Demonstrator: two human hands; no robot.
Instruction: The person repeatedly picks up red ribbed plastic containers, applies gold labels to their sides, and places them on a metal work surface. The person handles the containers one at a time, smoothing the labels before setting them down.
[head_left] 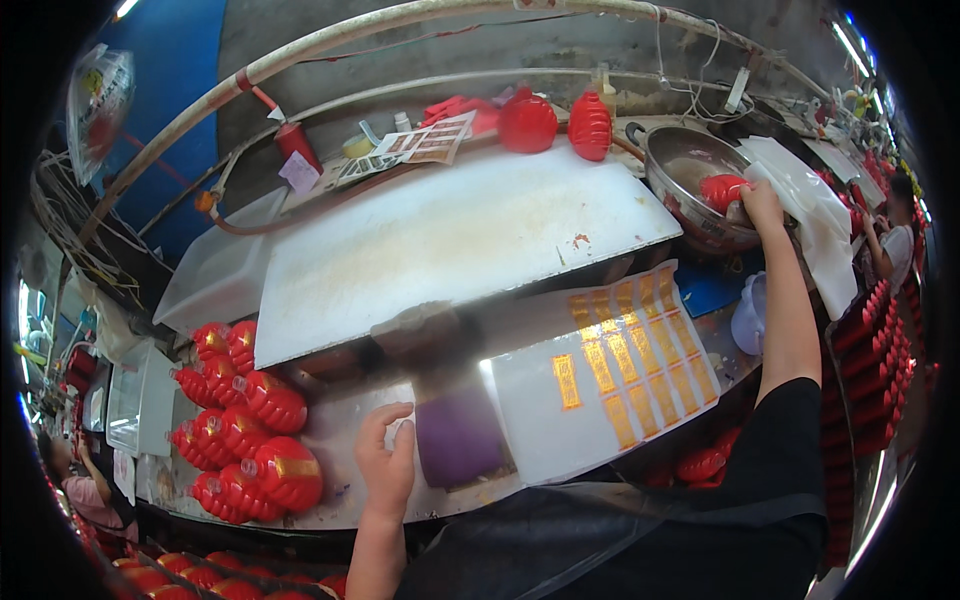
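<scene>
My right hand (762, 205) reaches far right into a metal bowl (680, 160) and grips a small red lantern-shaped piece (722, 189). My left hand (385, 452) rests on the metal bench near me, fingers curled and close together, touching a small white scrap; whether it holds the scrap I cannot tell. A purple pad (458, 437) lies just right of that hand. A white sheet of gold stickers (610, 380) lies between my arms.
Several red lanterns with gold bands (245, 420) are piled at the left. A white board (450, 240) spans the middle, two red lanterns (555, 124) behind it. White trays (815, 215) sit at right. Other people work at far left and right.
</scene>
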